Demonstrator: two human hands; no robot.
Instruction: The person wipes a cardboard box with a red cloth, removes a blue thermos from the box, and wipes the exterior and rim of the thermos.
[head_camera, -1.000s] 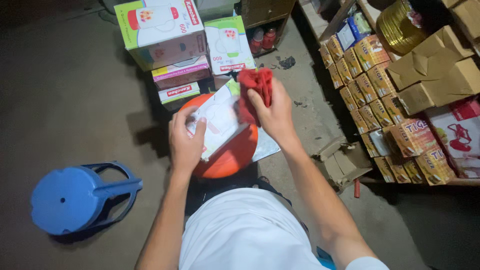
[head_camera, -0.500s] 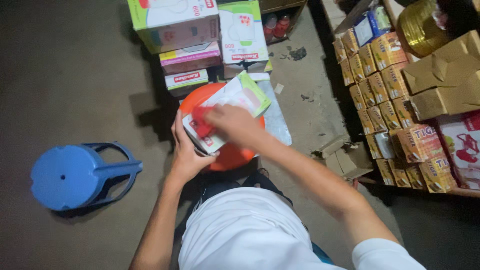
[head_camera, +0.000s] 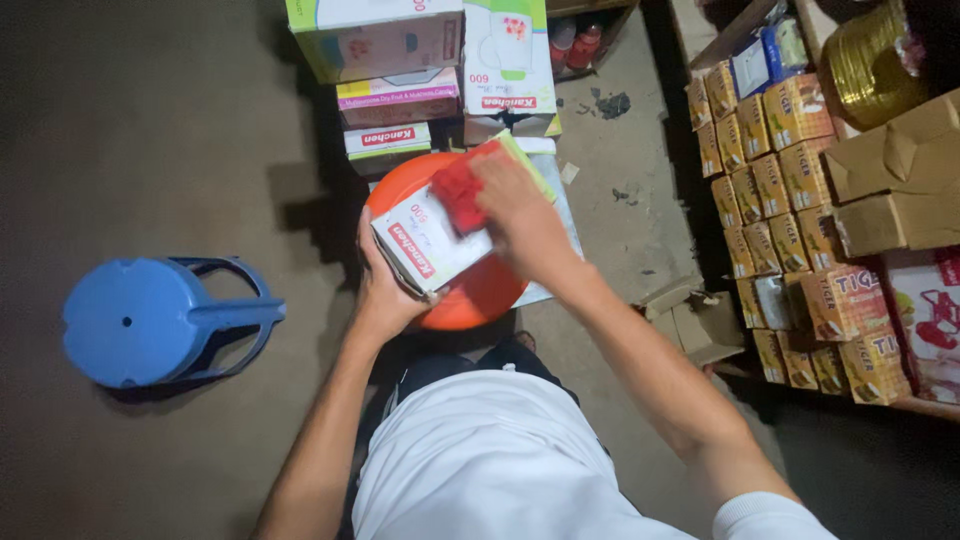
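Note:
My left hand (head_camera: 383, 283) grips the near end of a white cardboard box (head_camera: 432, 243) with a green edge and tilts it over an orange round stool (head_camera: 478, 290). My right hand (head_camera: 516, 208) presses a red cloth (head_camera: 460, 194) against the top face of that box. Both arms reach forward from my white shirt at the bottom of the view.
A blue plastic stool (head_camera: 150, 320) stands on the floor to the left. Stacked product boxes (head_camera: 400, 60) rise just behind the orange stool. On the right, shelves hold rows of small orange packets (head_camera: 790, 200) and brown cartons (head_camera: 890, 180). A torn carton (head_camera: 695, 320) lies on the floor.
My right hand brought the red cloth down from above the box onto its face and has rubbed it from the left side toward the far end. The left hand keeps its hold.

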